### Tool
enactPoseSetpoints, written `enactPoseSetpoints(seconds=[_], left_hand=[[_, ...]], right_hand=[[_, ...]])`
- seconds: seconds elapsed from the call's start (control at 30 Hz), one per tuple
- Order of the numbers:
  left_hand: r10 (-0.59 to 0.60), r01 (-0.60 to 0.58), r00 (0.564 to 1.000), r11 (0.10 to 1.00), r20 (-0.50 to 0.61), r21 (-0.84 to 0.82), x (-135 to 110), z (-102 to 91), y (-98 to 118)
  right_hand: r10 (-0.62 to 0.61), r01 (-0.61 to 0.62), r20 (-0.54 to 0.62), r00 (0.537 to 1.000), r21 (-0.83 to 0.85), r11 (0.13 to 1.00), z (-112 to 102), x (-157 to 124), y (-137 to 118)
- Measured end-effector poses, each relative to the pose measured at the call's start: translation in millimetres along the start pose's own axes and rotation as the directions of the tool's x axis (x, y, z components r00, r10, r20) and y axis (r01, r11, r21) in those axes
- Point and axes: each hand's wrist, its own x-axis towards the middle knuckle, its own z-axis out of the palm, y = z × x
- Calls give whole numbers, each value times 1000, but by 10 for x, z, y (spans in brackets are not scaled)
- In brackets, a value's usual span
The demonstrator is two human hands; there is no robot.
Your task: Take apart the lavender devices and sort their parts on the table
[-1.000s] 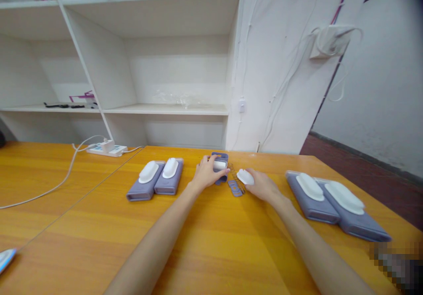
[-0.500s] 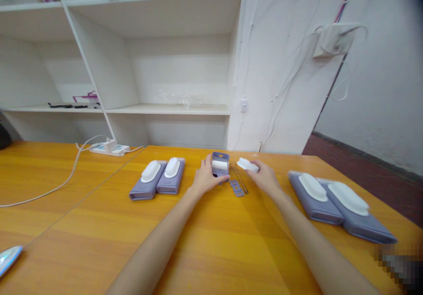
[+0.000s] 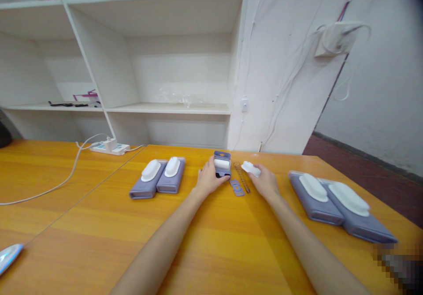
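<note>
My left hand [image 3: 209,178] is closed around the left side of a small purple-grey box [image 3: 222,173]. Its lid is up, and a white roll-shaped piece [image 3: 222,164] shows inside. Over to the right, my right hand [image 3: 265,181] pinches a white oval-looking piece [image 3: 250,168] just above the table, apart from the box. Between the hands lie a flat purple-grey cut-out piece [image 3: 237,188] and a thin coiled strand [image 3: 243,178], perhaps a chain or spring.
Two purple-grey boxes with white ovals on top [image 3: 150,178] [image 3: 171,175] lie left. Two similar boxes [image 3: 315,198] [image 3: 366,218] lie right. A power strip [image 3: 110,147] with a white cable stands at the back left. White shelves [image 3: 168,108] rise behind the table [image 3: 211,242].
The box in my left hand has shifted slightly right. My right hand has turned the white piece a little and moved it slightly right, away from the coiled strand.
</note>
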Motion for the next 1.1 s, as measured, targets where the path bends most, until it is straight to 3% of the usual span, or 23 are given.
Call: enactPoseSetpoints(seconds=[0.43, 0.7, 1.1], left_hand=[[-43, 42, 999, 998, -19, -35, 88, 169, 174], [-62, 60, 998, 995, -23, -74, 104, 252, 228], [17, -20, 999, 996, -39, -84, -8, 215, 190]], right_hand=[[74, -73, -2, 997, -237, 969, -37, -98, 61], [76, -79, -21, 997, -283, 956, -61, -153, 85], [105, -109, -31, 994, -299, 948, -90, -184, 103]])
